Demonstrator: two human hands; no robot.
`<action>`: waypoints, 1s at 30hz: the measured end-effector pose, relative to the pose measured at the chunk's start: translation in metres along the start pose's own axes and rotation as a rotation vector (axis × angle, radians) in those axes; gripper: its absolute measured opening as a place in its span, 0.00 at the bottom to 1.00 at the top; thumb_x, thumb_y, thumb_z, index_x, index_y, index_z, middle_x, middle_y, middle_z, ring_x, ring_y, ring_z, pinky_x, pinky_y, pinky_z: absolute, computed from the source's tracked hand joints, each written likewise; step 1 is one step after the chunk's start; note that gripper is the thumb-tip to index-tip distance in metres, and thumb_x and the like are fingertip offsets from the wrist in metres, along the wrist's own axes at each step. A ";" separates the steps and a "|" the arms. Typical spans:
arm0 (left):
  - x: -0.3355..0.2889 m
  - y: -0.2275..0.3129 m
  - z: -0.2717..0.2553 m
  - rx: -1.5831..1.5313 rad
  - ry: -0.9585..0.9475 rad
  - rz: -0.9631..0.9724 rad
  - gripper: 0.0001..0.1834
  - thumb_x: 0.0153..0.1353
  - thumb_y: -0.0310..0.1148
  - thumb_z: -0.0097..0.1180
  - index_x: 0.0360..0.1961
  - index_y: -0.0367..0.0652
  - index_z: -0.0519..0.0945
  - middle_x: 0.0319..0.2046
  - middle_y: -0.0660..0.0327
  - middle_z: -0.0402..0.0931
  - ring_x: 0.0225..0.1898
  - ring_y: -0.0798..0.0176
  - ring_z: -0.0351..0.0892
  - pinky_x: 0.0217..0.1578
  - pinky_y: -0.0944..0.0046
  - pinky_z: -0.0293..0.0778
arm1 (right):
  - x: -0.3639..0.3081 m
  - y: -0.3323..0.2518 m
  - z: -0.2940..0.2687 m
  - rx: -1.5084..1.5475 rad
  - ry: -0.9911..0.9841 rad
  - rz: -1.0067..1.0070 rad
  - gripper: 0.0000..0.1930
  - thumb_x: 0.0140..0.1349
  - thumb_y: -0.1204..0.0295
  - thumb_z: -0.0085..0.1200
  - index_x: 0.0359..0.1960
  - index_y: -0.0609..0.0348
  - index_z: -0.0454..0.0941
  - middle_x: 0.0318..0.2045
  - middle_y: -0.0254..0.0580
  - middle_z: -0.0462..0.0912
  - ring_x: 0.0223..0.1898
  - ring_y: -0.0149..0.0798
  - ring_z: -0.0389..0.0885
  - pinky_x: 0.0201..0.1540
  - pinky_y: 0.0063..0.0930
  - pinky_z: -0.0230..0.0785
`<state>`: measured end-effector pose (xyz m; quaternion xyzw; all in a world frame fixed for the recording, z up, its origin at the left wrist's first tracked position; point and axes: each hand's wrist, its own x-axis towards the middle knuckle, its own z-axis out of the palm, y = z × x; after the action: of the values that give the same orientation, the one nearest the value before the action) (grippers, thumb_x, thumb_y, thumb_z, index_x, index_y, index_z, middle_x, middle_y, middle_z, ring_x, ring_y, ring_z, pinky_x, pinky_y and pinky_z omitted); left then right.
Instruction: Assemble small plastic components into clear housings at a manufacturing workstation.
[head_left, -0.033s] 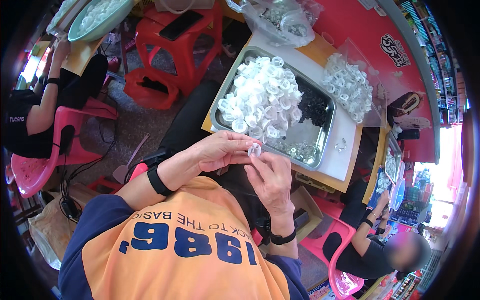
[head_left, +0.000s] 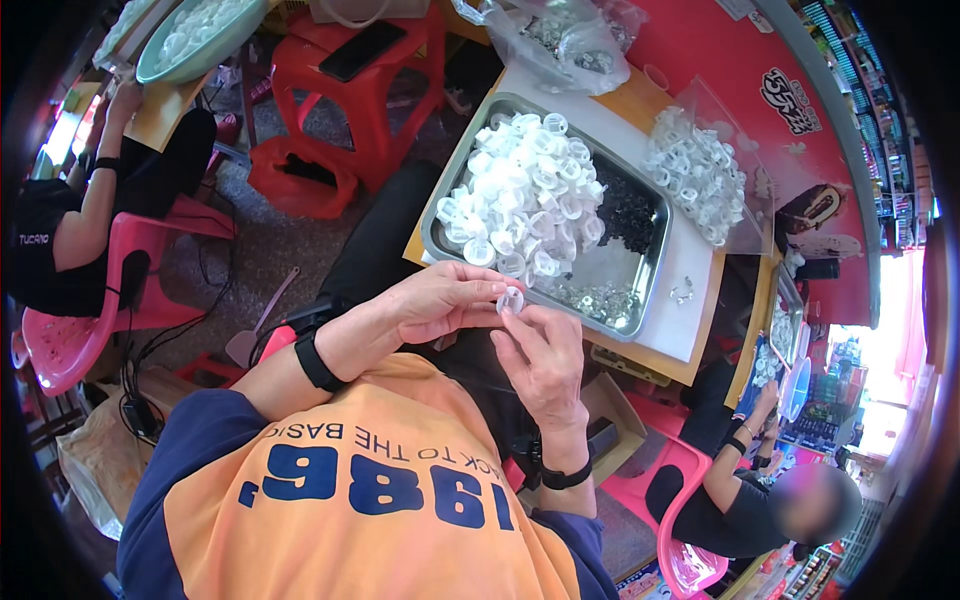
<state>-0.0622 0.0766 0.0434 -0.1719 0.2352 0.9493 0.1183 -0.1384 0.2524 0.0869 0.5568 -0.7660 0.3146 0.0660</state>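
Between my two hands, just in front of the tray's near edge, is a small round translucent plastic cap (head_left: 510, 300). The fingertips of my left hand (head_left: 450, 303) pinch it from the left. My right hand (head_left: 543, 355) grips its lower right side with thumb and finger. Beyond them lies a metal tray (head_left: 655, 262), holding a heap of similar white translucent caps (head_left: 525, 185). Small black parts (head_left: 628, 212) lie along the tray's far right side, and small shiny metal pieces (head_left: 600, 303) sit in its near right corner. Fingers hide part of the held cap.
A clear bag of caps (head_left: 697, 175) rests right of the tray, and another plastic bag (head_left: 565, 45) stands behind it. A red stool (head_left: 375, 100) with a phone (head_left: 363, 51) is at upper left. Co-workers sit on pink chairs (head_left: 130, 290) at both sides. An open cardboard box (head_left: 620, 425) is below the table.
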 end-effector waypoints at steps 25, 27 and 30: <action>-0.004 -0.004 0.008 0.361 0.135 0.032 0.16 0.65 0.27 0.56 0.53 0.33 0.78 0.47 0.56 0.80 0.46 0.67 0.81 0.52 0.65 0.77 | 0.006 -0.004 0.001 0.409 0.057 0.652 0.12 0.57 0.80 0.63 0.43 0.64 0.81 0.31 0.34 0.80 0.27 0.22 0.74 0.32 0.17 0.69; -0.004 -0.008 0.003 0.389 0.122 0.066 0.16 0.65 0.27 0.57 0.52 0.34 0.79 0.45 0.57 0.81 0.45 0.68 0.81 0.50 0.66 0.77 | 0.003 -0.006 0.009 0.461 0.086 0.717 0.12 0.57 0.80 0.63 0.44 0.64 0.81 0.31 0.35 0.80 0.27 0.22 0.74 0.32 0.17 0.69; -0.003 -0.009 0.003 0.483 0.122 0.106 0.15 0.65 0.29 0.57 0.51 0.35 0.80 0.43 0.58 0.82 0.43 0.70 0.80 0.48 0.68 0.77 | -0.001 -0.007 0.014 0.469 0.107 0.750 0.12 0.57 0.80 0.63 0.44 0.64 0.81 0.30 0.35 0.81 0.27 0.22 0.75 0.32 0.18 0.70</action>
<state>-0.0577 0.0854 0.0438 -0.1831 0.4705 0.8583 0.0915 -0.1284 0.2442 0.0783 0.2234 -0.8184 0.5103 -0.1409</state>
